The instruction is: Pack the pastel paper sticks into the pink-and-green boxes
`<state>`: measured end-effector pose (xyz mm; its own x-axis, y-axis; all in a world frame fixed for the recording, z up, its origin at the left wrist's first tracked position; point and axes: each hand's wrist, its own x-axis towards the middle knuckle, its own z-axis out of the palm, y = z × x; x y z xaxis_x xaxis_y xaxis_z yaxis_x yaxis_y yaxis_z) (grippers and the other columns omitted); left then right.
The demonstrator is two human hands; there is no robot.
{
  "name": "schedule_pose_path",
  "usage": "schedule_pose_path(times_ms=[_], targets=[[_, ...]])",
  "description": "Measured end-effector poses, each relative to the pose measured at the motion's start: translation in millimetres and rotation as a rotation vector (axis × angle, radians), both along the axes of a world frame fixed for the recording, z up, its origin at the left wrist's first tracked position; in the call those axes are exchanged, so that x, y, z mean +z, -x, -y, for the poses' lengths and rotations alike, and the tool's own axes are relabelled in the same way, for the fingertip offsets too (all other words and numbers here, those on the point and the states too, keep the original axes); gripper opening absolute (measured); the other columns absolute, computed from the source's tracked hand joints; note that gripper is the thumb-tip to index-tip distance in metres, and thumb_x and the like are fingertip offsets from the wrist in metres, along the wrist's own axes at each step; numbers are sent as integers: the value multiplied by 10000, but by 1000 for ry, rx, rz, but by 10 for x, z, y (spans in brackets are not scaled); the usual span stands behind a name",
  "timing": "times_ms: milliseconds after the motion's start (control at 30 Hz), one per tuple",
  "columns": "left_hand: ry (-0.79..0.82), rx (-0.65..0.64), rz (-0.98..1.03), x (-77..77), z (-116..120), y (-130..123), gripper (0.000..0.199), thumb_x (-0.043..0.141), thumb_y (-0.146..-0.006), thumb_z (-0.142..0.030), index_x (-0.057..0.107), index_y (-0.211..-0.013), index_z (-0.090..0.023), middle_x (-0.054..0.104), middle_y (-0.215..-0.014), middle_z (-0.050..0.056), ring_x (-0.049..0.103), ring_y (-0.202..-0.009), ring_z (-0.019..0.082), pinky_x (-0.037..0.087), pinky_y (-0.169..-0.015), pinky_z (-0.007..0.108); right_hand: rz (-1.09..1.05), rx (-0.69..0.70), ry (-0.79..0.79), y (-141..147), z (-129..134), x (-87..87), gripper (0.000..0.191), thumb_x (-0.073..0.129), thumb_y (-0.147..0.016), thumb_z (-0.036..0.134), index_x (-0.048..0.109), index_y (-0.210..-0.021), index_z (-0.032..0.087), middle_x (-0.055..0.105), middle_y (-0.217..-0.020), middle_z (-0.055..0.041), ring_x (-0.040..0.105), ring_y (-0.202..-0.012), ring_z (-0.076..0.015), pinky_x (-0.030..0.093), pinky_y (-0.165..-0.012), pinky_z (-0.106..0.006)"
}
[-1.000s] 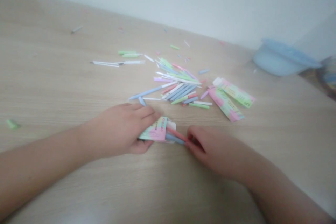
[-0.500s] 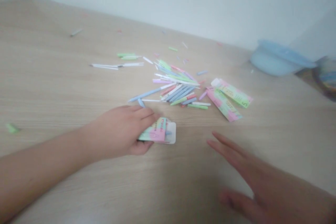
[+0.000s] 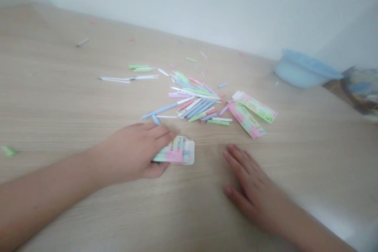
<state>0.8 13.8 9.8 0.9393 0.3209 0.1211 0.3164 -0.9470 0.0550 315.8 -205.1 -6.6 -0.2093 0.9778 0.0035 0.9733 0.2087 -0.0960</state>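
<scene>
My left hand (image 3: 141,149) is closed around a small pastel pen box (image 3: 174,151), holding it low over the table. The box's white end flap (image 3: 191,152) is open toward the right, and a bit of blue shows inside. My right hand (image 3: 251,189) is to the right of the box, fingers apart, holding nothing. Beyond my left hand lies a heap of pens and pen parts (image 3: 197,102) in blue, green, white, red and purple. A blue pen cap (image 3: 156,120) lies right by my left knuckles.
Two pastel pen boxes, one in front (image 3: 246,120) and one behind (image 3: 260,106), overlap right of the heap. Slim white refills (image 3: 115,80) and green pen parts (image 3: 140,68) lie to its left. A light-blue basin (image 3: 304,69) stands back right near the wall (image 3: 206,4).
My right hand has moved left and farther up the table, closer to the pen box. The left hand keeps its hold on the box. The view has shifted slightly.
</scene>
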Motion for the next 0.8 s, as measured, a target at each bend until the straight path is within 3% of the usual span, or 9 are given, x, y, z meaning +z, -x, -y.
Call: schedule_pose_path(times_ms=[133, 300, 400, 467, 600, 800], targets=[[2, -5, 5, 9, 17, -4, 546, 639, -912, -442, 613, -1396, -189, 695, -1237, 105, 682, -1093, 315, 531, -989, 459, -35, -1, 3, 36, -689, 22, 823, 493, -1062, 534, 129, -1711, 183, 208, -1758, -196, 173, -1633, -329, 264, -1287, -628], [15, 1, 16, 17, 26, -15, 563, 668, -894, -433, 622, -1395, -179, 694, -1219, 96, 675, -1073, 313, 527, -977, 464, -93, -50, -47, 157, -1565, 15, 914, 530, -1010, 649, 221, -1690, 121, 186, -1752, -241, 124, -1635, -385, 211, -1296, -625], [41, 6, 18, 20, 28, -22, 533, 681, -886, -438, 650, -1353, -183, 694, -1142, 86, 669, -1022, 308, 531, -938, 466, -149, 45, -107, 215, -2018, -16, 819, 553, -1013, 611, 359, -1642, 123, 284, -1721, -246, 156, -1618, -441, 191, -1268, -703], [56, 6, 31, 18, 32, -21, 543, 685, -884, -434, 645, -1362, -179, 690, -1144, 87, 665, -1026, 308, 529, -936, 466, -194, 141, -142, 252, -2270, -42, 711, 552, -1029, 538, 447, -1587, 111, 370, -1683, -241, 211, -1609, -420, 210, -1272, -682], [69, 4, 57, 6, 39, -19, 572, 687, -884, -434, 624, -1388, -171, 684, -1180, 88, 661, -1045, 308, 526, -937, 463, -243, 293, -172, 311, -2557, -53, 531, 563, -1024, 410, 552, -1482, 143, 514, -1592, -197, 359, -1562, -316, 277, -1289, -560], [95, 12, 55, -2, 38, -27, 530, 712, -869, -431, 638, -1332, -183, 684, -1143, 76, 661, -1022, 296, 534, -903, 453, -269, 389, -197, 296, -2489, 9, 373, 569, -961, 236, 640, -1325, 201, 588, -1506, -170, 472, -1478, -284, 358, -1238, -545]])
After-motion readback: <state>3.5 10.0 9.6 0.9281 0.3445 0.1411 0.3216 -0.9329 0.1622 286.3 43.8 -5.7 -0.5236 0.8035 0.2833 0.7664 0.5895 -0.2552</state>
